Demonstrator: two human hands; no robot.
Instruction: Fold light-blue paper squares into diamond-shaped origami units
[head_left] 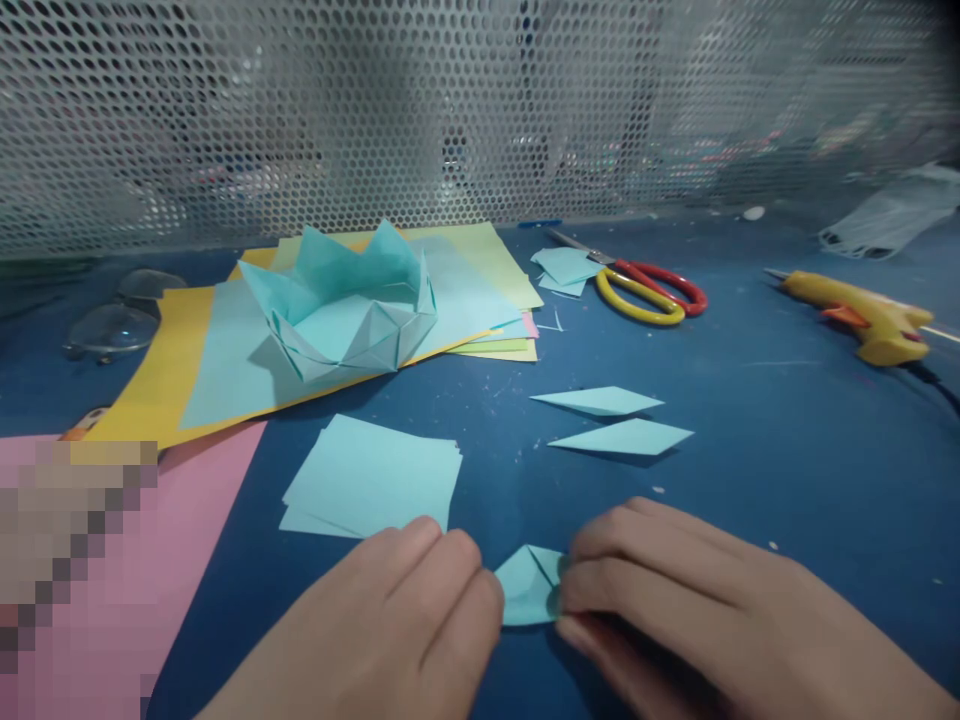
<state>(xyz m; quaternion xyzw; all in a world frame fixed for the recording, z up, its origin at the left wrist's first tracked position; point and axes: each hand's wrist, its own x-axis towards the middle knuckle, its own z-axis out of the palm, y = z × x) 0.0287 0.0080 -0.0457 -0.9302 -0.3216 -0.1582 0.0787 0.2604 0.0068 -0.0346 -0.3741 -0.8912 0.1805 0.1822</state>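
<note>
Between my two hands, low in the view, lies a partly folded piece of light blue paper (527,592) with a raised flap at its top. My left hand (420,610) is closed on its left end, fingers bent. The right end is pinched by my right hand (652,590), whose fingers cover that side. Just beyond are two folded kite-shaped paper pieces (622,438), one behind the other. A small stack of light blue paper squares (375,475) rests behind my left hand, its near edge partly hidden.
A crown-like folded paper bowl (352,320) stands on coloured sheets (180,350). Red-and-yellow-handled scissors (645,290) touch paper scraps (566,268). A yellow glue gun (862,310) lies right, eyeglasses (116,325) left. Pink paper (214,500) covers the near left. Perforated mesh (465,110) borders the back.
</note>
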